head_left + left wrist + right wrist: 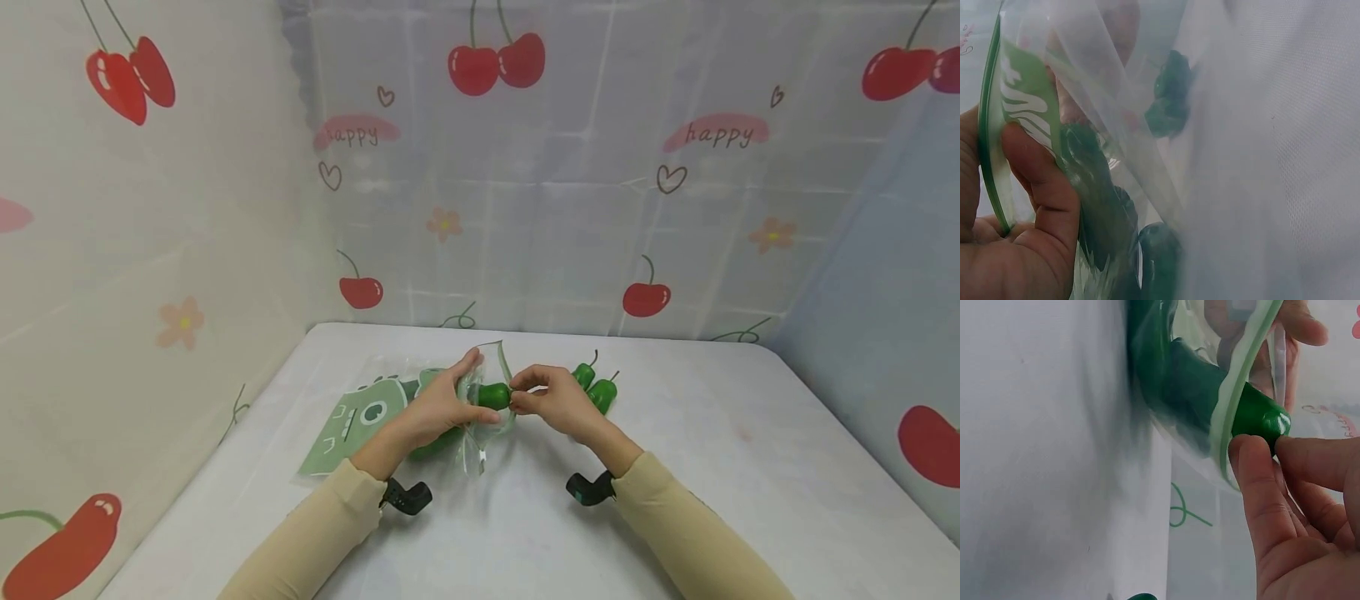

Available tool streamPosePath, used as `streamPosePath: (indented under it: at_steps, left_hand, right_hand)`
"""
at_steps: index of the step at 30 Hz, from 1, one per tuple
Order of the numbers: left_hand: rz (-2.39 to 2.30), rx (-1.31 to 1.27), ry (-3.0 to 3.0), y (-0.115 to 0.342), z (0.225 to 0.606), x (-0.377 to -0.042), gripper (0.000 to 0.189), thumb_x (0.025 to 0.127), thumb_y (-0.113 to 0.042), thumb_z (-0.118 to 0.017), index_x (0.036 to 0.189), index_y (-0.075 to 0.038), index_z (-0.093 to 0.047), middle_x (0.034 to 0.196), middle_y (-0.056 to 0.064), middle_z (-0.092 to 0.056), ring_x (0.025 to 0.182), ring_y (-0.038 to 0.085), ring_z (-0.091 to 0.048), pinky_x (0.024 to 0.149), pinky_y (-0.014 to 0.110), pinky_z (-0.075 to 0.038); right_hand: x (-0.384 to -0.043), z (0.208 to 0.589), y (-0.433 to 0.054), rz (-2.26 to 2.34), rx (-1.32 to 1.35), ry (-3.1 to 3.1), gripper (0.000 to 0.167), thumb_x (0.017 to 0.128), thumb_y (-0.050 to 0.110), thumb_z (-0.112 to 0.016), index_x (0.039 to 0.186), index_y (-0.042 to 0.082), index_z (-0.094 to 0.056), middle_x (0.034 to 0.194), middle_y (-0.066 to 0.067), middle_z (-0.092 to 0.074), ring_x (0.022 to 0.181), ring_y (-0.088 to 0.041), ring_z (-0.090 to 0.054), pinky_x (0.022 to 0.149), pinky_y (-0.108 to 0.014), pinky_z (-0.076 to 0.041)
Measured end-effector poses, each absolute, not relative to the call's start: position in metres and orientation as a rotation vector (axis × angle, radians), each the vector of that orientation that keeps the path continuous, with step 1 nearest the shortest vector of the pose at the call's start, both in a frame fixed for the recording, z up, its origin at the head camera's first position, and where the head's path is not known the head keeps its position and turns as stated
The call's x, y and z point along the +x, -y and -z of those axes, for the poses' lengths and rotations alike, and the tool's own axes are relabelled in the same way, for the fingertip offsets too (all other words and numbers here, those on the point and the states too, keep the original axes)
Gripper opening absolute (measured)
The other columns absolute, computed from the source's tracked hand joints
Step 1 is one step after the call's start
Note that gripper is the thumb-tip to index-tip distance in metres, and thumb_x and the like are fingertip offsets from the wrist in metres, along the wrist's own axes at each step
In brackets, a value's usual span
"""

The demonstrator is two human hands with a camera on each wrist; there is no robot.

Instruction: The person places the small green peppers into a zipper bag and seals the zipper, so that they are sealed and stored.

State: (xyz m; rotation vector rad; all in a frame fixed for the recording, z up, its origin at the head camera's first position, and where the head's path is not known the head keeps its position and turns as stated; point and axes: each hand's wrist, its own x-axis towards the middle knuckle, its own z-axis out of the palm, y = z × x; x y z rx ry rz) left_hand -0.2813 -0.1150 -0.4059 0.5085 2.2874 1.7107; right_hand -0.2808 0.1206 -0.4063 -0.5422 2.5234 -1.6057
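A clear zip bag (348, 429) with a green monster-face print lies mostly on the table, its mouth raised. My left hand (441, 406) holds it by the mouth, thumb and fingers spread apart there in the head view. In the left wrist view the thumb is bent against the printed plastic by the green zip strip (986, 134). Thumb and fingertips of my right hand (555, 400) pinch one end of a green pepper (493, 396). In the right wrist view this pepper (1263, 419) sits partly inside the bag mouth. Several more peppers (1094, 187) show through the plastic.
Two green peppers with stems lie on the white table (720, 467) just beyond my right hand, a nearer one (602, 396) and a farther one (582, 375). Cherry-printed sheeting (525, 192) hangs behind the table and along both sides. Each wrist carries a black camera (408, 497).
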Motion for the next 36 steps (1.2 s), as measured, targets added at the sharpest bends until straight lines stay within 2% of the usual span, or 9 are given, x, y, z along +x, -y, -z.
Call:
streamPosePath:
  at_steps: [9, 17, 23, 27, 31, 36]
  left_hand:
    - [-1.705, 0.511, -2.291, 0.1160, 0.4056, -0.2797, 0.122, 0.074, -0.024, -0.095, 0.167, -0.025, -0.016, 0.171, -0.009, -0.024, 0.161, 0.019, -0.006, 0.128, 0.052, -0.015]
    - [-1.710, 0.519, -2.290, 0.1157, 0.4039, -0.2810, 0.118, 0.077, -0.018, -0.093, 0.167, -0.027, -0.017, 0.171, -0.008, -0.024, 0.161, 0.018, -0.007, 0.129, 0.052, -0.013]
    - [-1.697, 0.505, -2.314, 0.1154, 0.4022, -0.2798, 0.119, 0.075, -0.022, -0.095, 0.166, -0.028, -0.018, 0.170, -0.009, -0.026, 0.160, 0.018, -0.009, 0.128, 0.053, -0.015]
    - [-1.695, 0.513, -2.324, 0.1153, 0.4009, -0.2790, 0.117, 0.077, -0.019, -0.093, 0.166, -0.027, -0.019, 0.170, -0.008, -0.026, 0.161, 0.019, -0.008, 0.129, 0.053, -0.013]
    - [-1.687, 0.514, -2.343, 0.1153, 0.4004, -0.2786, 0.117, 0.077, -0.019, -0.093, 0.166, -0.028, -0.019, 0.170, -0.009, -0.028, 0.161, 0.019, -0.009, 0.128, 0.055, -0.012]
    - [-1.682, 0.510, -2.348, 0.1148, 0.4011, -0.2785, 0.116, 0.077, -0.018, -0.093, 0.166, -0.029, -0.019, 0.170, -0.010, -0.028, 0.161, 0.020, -0.009, 0.128, 0.056, -0.012]
  right_hand:
    - [-0.2787, 0.4045, -0.1193, 1.622, -0.551, -2.478, 0.015, 0.099, 0.012, -0.070, 0.112, 0.005, -0.071, 0.105, -0.012, -0.073, 0.094, -0.020, -0.075, 0.091, -0.050, -0.060]
    - [-0.2780, 0.3982, -0.1185, 1.705, -0.513, -2.387, 0.031, 0.108, 0.019, -0.056, 0.126, -0.005, -0.064, 0.114, -0.026, -0.072, 0.095, -0.023, -0.075, 0.086, -0.039, -0.062]
    - [-0.2790, 0.3981, -0.1172, 1.716, -0.510, -2.359, 0.035, 0.112, 0.024, -0.047, 0.129, -0.002, -0.063, 0.118, -0.025, -0.071, 0.094, -0.021, -0.074, 0.083, -0.033, -0.062]
    - [-0.2792, 0.3987, -0.1163, 1.680, -0.547, -2.420, 0.036, 0.110, 0.023, -0.050, 0.129, -0.003, -0.066, 0.113, -0.025, -0.071, 0.092, -0.023, -0.072, 0.081, -0.031, -0.061]
    - [-0.2784, 0.3982, -0.1158, 1.617, -0.567, -2.546, 0.032, 0.108, 0.022, -0.055, 0.127, 0.002, -0.072, 0.109, -0.018, -0.071, 0.089, -0.025, -0.067, 0.083, -0.040, -0.060]
    - [-0.2779, 0.3980, -0.1144, 1.591, -0.531, -2.629, 0.027, 0.105, 0.025, -0.061, 0.122, 0.010, -0.077, 0.101, -0.010, -0.073, 0.082, -0.021, -0.065, 0.083, -0.052, -0.057]
